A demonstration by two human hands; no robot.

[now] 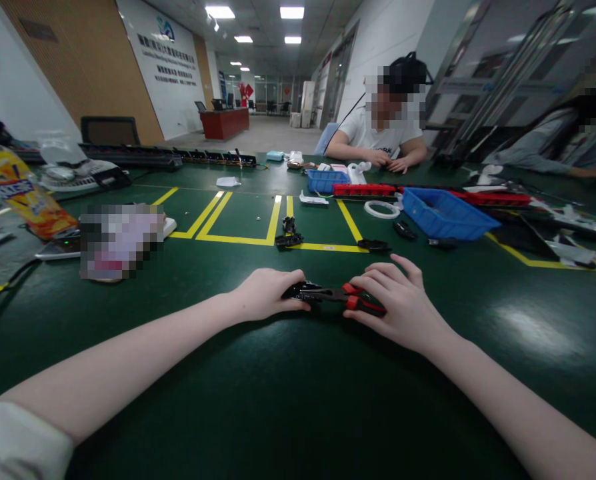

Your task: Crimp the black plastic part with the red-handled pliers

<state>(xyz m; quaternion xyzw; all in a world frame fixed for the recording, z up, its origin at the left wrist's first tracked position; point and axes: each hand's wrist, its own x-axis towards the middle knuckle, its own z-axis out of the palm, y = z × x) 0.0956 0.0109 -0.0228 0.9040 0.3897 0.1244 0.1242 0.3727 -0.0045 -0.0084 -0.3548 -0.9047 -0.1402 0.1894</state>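
My left hand (271, 295) pinches a small black part (303, 291) between thumb and fingers, just above the green table (298, 400). In my right hand (395, 300) are pliers (361, 301) with red and black handles. Their jaws point left and meet the black part; whether they grip it is too small to tell. Beyond my hands, a cluster of black pieces (289, 237) lies on the yellow tape, and another black piece (374, 245) rests to its right.
Two blue bins (445, 217) (328, 179), a white ring (381, 209) and red strips (498, 199) stand back right. On the left are a yellow-labelled bottle (25, 193) and a pixelated item (121, 240). A person (378, 137) sits across the table; another is far right.
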